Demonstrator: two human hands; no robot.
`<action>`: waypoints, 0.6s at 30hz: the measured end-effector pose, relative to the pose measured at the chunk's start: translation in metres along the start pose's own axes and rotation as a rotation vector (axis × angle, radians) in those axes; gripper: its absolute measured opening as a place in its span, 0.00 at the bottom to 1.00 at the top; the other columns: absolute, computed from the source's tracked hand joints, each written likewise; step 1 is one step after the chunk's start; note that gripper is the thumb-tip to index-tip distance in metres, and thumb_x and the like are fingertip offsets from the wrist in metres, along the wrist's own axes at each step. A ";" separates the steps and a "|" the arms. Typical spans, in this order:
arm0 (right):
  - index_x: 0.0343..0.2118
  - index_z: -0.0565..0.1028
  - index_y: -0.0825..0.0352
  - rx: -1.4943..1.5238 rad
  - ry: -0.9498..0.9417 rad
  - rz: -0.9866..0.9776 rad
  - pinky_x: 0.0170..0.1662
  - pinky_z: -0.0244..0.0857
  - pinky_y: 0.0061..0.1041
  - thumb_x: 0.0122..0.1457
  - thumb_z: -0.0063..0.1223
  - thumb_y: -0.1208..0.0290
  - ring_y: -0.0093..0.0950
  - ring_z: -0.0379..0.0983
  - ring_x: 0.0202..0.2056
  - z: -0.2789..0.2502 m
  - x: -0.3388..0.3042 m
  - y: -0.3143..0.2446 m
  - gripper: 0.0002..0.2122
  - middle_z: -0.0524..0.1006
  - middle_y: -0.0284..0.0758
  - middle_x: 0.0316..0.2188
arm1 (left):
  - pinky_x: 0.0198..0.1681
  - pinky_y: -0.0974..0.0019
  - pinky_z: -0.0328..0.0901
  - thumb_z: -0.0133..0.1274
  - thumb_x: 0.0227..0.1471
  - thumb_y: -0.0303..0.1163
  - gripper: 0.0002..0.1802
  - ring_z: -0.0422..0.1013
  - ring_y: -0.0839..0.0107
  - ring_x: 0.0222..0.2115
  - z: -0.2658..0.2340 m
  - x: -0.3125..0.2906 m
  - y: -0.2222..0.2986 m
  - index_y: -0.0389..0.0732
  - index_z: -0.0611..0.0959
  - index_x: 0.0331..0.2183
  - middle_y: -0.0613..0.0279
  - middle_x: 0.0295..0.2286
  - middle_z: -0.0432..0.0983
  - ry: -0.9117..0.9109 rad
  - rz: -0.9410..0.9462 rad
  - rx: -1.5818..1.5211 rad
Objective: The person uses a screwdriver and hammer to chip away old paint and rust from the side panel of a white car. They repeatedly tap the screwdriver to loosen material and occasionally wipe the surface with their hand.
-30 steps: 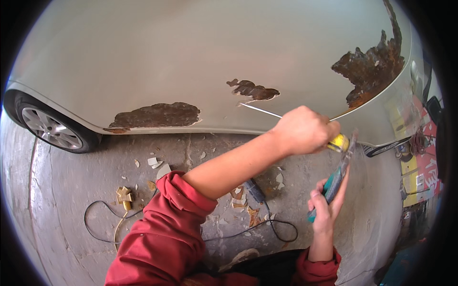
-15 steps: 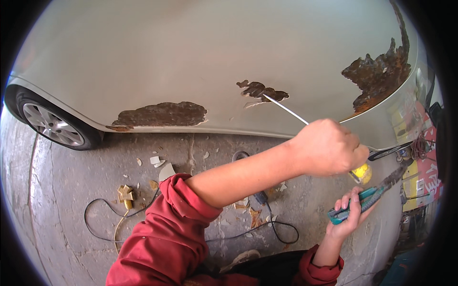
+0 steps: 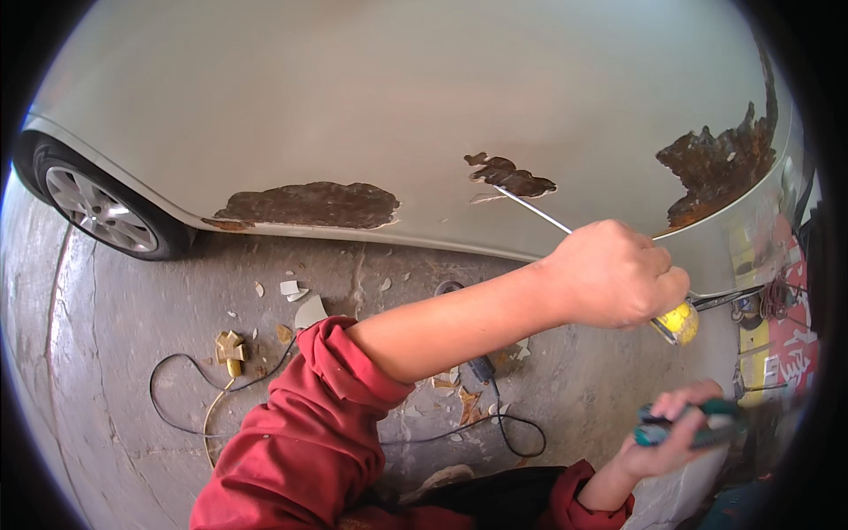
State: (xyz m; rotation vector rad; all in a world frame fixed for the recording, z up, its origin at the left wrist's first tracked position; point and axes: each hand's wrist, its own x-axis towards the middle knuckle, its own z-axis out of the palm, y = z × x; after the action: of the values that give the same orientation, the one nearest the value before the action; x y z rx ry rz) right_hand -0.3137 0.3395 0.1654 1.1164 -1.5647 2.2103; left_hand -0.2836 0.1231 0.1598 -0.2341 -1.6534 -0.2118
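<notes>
My left hand (image 3: 614, 274) is closed around the yellow handle of a screwdriver (image 3: 533, 208). Its long shaft runs up and left, and the tip meets the lower edge of a small dark bare patch (image 3: 517, 178) on a light-coloured car panel (image 3: 353, 97). Ragged white paint shows along that patch's edge. Lower right, my right hand (image 3: 671, 433) grips pliers with teal handles (image 3: 720, 422), apart from the car. Motion smears the pliers, and their jaws cannot be made out.
Larger rusty patches lie left (image 3: 309, 205) and right (image 3: 724, 163). A car wheel (image 3: 102, 208) stands at the far left. On the concrete are paint flakes (image 3: 311, 311), a yellow plug (image 3: 231, 353), a black cord (image 3: 508, 433) and a dark power tool (image 3: 481, 367) partly behind my forearm.
My right hand has swung the pliers down and right, away from the screwdriver handle. The screwdriver stays at the small patch. The whole view has shifted slightly.
</notes>
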 end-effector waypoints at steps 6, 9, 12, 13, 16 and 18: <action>0.69 0.40 0.76 -0.562 -0.411 0.007 0.32 0.57 0.20 0.49 0.54 0.74 0.26 0.60 0.32 0.008 -0.017 0.010 0.46 0.64 0.37 0.34 | 0.16 0.56 0.66 0.58 0.35 0.34 0.13 0.72 0.61 0.17 -0.004 -0.003 0.002 0.42 0.70 0.20 0.63 0.15 0.69 -0.085 0.002 -0.021; 0.67 0.43 0.76 -0.548 -0.247 -0.083 0.30 0.57 0.21 0.49 0.54 0.73 0.26 0.61 0.31 -0.002 -0.008 0.003 0.44 0.64 0.37 0.34 | 0.16 0.55 0.66 0.59 0.35 0.34 0.13 0.72 0.60 0.17 -0.004 -0.002 0.001 0.42 0.70 0.21 0.63 0.15 0.69 -0.091 -0.035 -0.049; 0.61 0.55 0.79 -0.372 -0.012 -0.125 0.31 0.59 0.23 0.52 0.53 0.72 0.26 0.60 0.28 -0.014 0.004 -0.009 0.34 0.64 0.39 0.33 | 0.15 0.60 0.63 0.58 0.31 0.32 0.14 0.68 0.64 0.15 -0.006 0.000 0.000 0.44 0.69 0.21 0.66 0.16 0.64 -0.046 -0.034 -0.027; 0.62 0.55 0.79 -0.305 0.057 -0.127 0.33 0.60 0.24 0.51 0.53 0.72 0.26 0.60 0.29 -0.016 0.006 -0.010 0.35 0.65 0.39 0.33 | 0.16 0.58 0.64 0.59 0.32 0.33 0.14 0.70 0.63 0.16 -0.007 0.000 0.000 0.43 0.69 0.21 0.65 0.16 0.66 -0.073 -0.036 -0.027; 0.64 0.54 0.79 -0.515 -0.187 -0.168 0.35 0.62 0.25 0.50 0.53 0.73 0.26 0.61 0.29 -0.007 -0.001 0.006 0.37 0.67 0.40 0.34 | 0.17 0.54 0.67 0.61 0.35 0.36 0.16 0.73 0.59 0.18 -0.008 -0.002 -0.002 0.42 0.71 0.22 0.63 0.16 0.70 -0.120 -0.057 -0.052; 0.67 0.51 0.76 -0.688 -0.360 -0.207 0.33 0.60 0.21 0.50 0.53 0.75 0.24 0.61 0.29 -0.004 -0.003 0.012 0.39 0.66 0.38 0.35 | 0.18 0.54 0.67 0.62 0.34 0.36 0.16 0.73 0.59 0.18 -0.009 -0.004 -0.006 0.42 0.71 0.23 0.63 0.16 0.70 -0.144 -0.061 -0.080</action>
State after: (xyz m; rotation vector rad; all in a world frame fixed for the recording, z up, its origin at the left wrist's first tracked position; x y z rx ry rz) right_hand -0.3195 0.3386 0.1540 1.3874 -2.0057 1.2137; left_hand -0.2763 0.1145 0.1565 -0.2639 -1.7983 -0.3137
